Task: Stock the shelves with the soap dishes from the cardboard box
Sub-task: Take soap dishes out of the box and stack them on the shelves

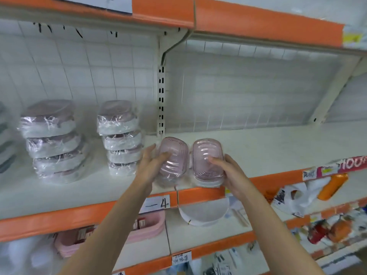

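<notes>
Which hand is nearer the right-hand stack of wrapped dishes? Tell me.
Left. The left hand grips a pink soap dish just right of that stack; the right hand holds another dish farther right.

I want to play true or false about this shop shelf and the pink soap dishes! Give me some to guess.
1. Each hand holds a pink soap dish. True: the left hand holds the left dish, the right hand holds the right dish.
2. Two stacks of wrapped dishes stand left of the hands. True.
3. The shelf edges are blue. False: the shelf edge is orange.
4. The held dishes sit on top of a stack. False: they are at the shelf's front edge.
</notes>
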Demonstrator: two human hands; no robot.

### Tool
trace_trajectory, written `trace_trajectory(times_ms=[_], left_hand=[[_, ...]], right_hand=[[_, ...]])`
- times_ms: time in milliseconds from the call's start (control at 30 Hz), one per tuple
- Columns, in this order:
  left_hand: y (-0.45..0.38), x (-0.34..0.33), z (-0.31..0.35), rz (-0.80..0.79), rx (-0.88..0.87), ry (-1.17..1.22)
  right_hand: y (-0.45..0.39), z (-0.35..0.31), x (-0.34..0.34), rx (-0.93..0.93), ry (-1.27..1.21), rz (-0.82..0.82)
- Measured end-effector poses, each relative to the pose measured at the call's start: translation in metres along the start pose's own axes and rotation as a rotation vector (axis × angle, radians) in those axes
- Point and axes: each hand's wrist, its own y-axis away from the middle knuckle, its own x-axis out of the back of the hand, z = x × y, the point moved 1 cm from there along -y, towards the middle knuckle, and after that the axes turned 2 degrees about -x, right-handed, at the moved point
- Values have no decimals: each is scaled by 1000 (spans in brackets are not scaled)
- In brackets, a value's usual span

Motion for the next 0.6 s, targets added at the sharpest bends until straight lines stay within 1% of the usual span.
trace_trajectory(times_ms=[100,200,300,367,400,433,500,533,567,600], left_hand=[[-34,-12,-2,21,15,-26],[-46,-20,-8,46,40,-82],[-52,-24,-14,56,65,-289],[-52,-25,-15,66,83,-449],[-51,-26,-14,62,86,-488],[-51,-27,-14,57,89,-522],[-52,-31,-16,54,85,-660],[-52,-33,-16,54,71,-727],[-53,-34,-15,68,54,-735],[-55,-35,-13,85,34,-682]], right_hand=[[-43,1,1,-25,65,7],[-74,1,4,-47,89,23],[-95,-5,8,-24,144,28],[-107,-12,12,7,117,67],[-113,-16,12,21,74,69],[-118,-21,12,27,23,40],[-123,-33,5,17,-22,-100],[-124,-40,1,2,17,-187],[-124,-46,-4,-14,107,-266],[-125,-52,-8,-23,231,-341]])
